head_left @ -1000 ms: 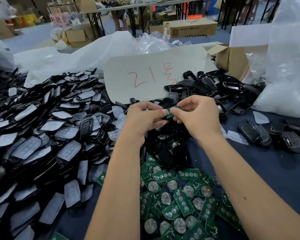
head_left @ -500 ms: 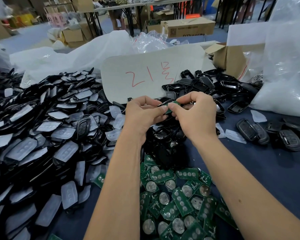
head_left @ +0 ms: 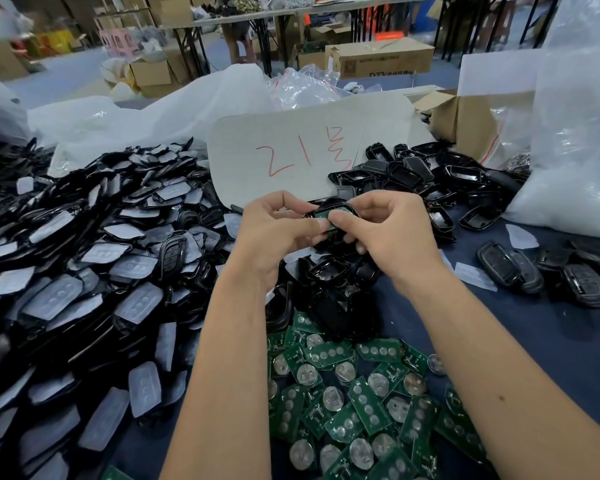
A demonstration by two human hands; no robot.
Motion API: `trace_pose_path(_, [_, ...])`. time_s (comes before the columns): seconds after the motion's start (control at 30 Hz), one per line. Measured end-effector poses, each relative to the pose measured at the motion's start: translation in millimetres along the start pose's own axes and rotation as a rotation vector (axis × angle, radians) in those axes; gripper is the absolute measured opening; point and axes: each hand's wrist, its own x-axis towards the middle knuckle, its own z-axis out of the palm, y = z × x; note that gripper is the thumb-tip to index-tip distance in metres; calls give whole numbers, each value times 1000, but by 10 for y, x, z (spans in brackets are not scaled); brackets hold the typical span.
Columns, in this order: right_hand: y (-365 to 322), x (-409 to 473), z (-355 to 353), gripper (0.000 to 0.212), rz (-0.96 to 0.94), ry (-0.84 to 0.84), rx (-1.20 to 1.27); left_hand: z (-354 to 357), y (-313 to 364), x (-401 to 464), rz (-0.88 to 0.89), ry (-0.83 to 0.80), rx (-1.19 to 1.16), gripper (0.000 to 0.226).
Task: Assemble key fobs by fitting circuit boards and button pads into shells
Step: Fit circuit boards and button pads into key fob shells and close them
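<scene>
Green circuit board (head_left: 334, 215) sits in a black shell (head_left: 329, 206), pinched between left hand (head_left: 274, 233) and right hand (head_left: 392, 230) fingertips. Loose boards (head_left: 357, 403) lie at six o'clock

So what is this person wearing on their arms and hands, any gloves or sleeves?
Nothing that shows: the left hand and right hand are bare, with no gloves, rings or watch in view. Both forearms are bare as well, with no sleeve reaching into the picture.
</scene>
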Motion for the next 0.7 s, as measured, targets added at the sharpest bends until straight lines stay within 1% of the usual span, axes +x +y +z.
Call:
trace_pose_path(0.07, [-34,-33,41,10,29,-121,231,-105,116,-37,10,-36,50,26])
trace_pose_path(0.1, [-58,-53,94,7,27,-160,286,-184,192,-63,17,-56,91,26])
trace_pose_path(0.2, [-121,-144,322,5,-18,-184,314,-434,432,-170,12,-89,239,26])
trace_pose_path(0.3, [-184,-270,642,12,-52,-232,307,-711,640,-333,-11,-9,346,21])
trace_pose_path(0.37, [-206,-384,854,20,-120,-303,185,-896,760,-439,-2,120,387,19])
trace_pose_path(0.4, [-201,-441,935,21,-194,-336,72,-985,804,-471,13,204,410,19])
trace_pose_path(0.5, [-201,-607,1176,20,-555,-466,-352,-1306,859,-528,35,459,493,22])
trace_pose_path(0.53, [-216,-642,1248,22,-650,-518,-446,-1400,847,-541,21,523,515,23])
trace_pose_path(0.63, [-303,-663,1411,39,-857,-601,-604,-1554,782,-546,-33,625,545,26])
trace_pose_path(0.7, [-367,-654,1494,41,-959,-628,-697,-1566,759,-526,-45,660,530,27])
